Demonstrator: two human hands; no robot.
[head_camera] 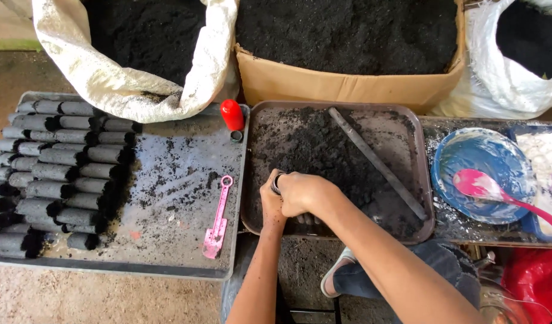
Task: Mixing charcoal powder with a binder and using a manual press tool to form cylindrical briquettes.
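At frame centre, both hands clench one small metal tube [277, 182]: left hand [271, 201] steadies, right hand [303, 193] should press squarely over the brown tray [421, 174].

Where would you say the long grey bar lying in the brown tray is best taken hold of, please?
Probably at its upper end. The long grey bar lies flat and slanted across the brown tray, its upper end resting clear on the dark powder, away from both hands. Come from above and pinch across its narrow width; its lower end sits close against the tray wall, leaving less finger room.
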